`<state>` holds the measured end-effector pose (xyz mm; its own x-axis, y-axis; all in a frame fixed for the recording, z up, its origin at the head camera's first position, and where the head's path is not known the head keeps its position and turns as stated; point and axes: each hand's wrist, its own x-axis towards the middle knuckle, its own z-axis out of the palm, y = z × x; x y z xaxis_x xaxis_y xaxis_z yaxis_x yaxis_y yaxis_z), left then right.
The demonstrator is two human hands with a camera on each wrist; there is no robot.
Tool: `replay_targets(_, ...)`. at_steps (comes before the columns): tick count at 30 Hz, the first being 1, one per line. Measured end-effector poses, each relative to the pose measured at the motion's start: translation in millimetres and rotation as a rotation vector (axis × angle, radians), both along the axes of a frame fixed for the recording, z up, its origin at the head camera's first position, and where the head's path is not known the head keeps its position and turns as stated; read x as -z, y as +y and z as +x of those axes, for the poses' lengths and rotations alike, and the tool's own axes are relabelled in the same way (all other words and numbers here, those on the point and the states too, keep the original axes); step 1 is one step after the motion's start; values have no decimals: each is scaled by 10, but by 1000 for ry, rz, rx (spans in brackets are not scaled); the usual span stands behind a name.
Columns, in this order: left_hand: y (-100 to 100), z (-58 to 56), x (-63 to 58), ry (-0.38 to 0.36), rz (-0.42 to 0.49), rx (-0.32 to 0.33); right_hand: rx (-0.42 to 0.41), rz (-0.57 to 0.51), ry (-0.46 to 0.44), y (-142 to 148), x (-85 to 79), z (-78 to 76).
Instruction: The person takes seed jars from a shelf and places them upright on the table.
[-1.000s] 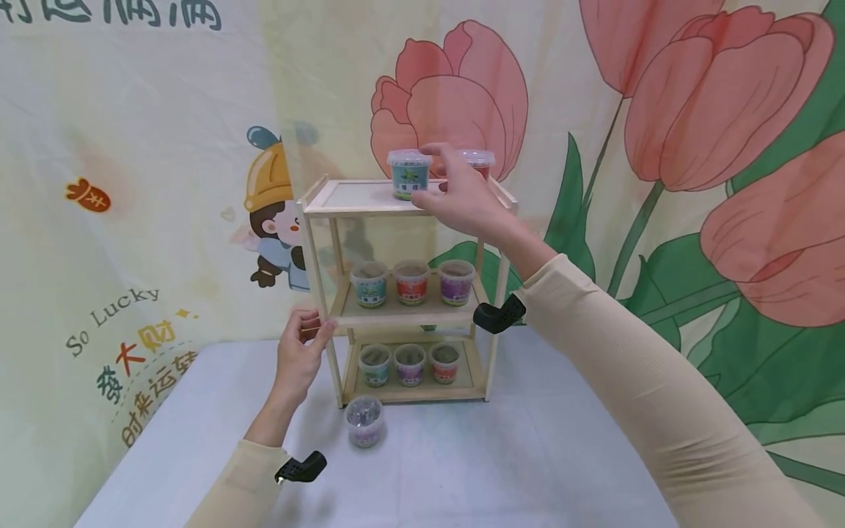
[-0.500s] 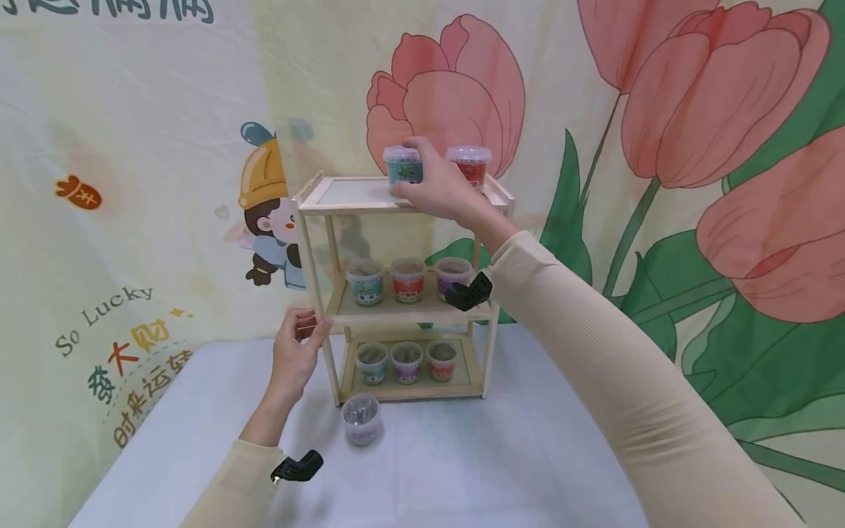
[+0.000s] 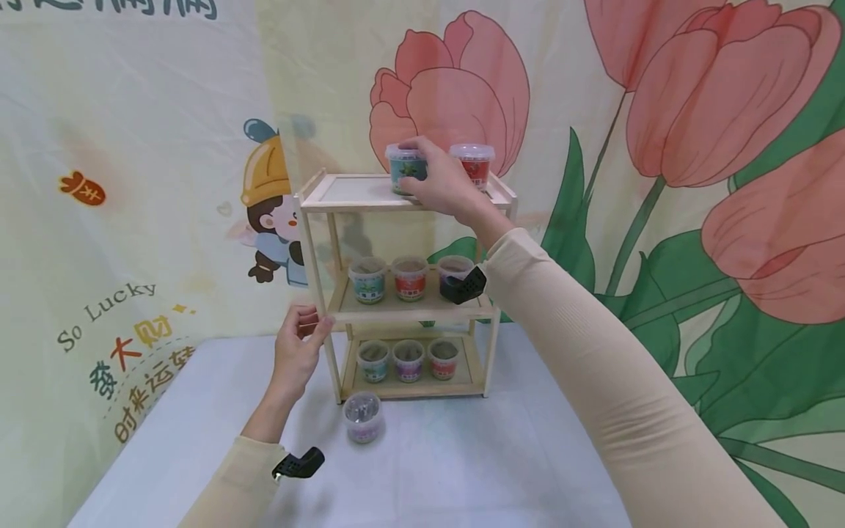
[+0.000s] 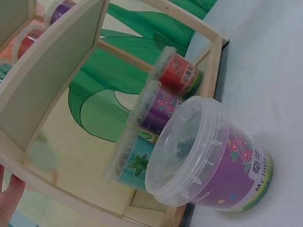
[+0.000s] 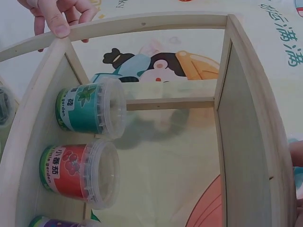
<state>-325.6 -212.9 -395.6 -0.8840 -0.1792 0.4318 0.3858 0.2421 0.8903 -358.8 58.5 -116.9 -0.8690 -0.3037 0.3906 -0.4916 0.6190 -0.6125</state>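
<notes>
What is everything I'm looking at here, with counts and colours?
Wooden rack: 1, pale tan, on the table.
Teal cups: 3, teal, one per rack level.
Red cups: 3, red, one per rack level.
Purple cups: 3, purple, middle level, bottom level, table.
Table: 1, white, under the rack.
Backdrop: 1, cream with coral tulips, cartoon figure, lettering; behind.
Wrist devices: 2, black, one per wrist.
Sleeves: 2, beige, on the arms.
Left hand: 1, gripping the rack's left side.
Right hand: 1, holding the top teal cup.

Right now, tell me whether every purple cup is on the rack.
No, one purple cup stands on the white table in front of the rack.
</notes>
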Motion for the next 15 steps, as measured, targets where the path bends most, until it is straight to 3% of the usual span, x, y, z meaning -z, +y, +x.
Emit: replay_targets(15,8,14,-8,0,19,11,-44,-93,107,58,119,14)
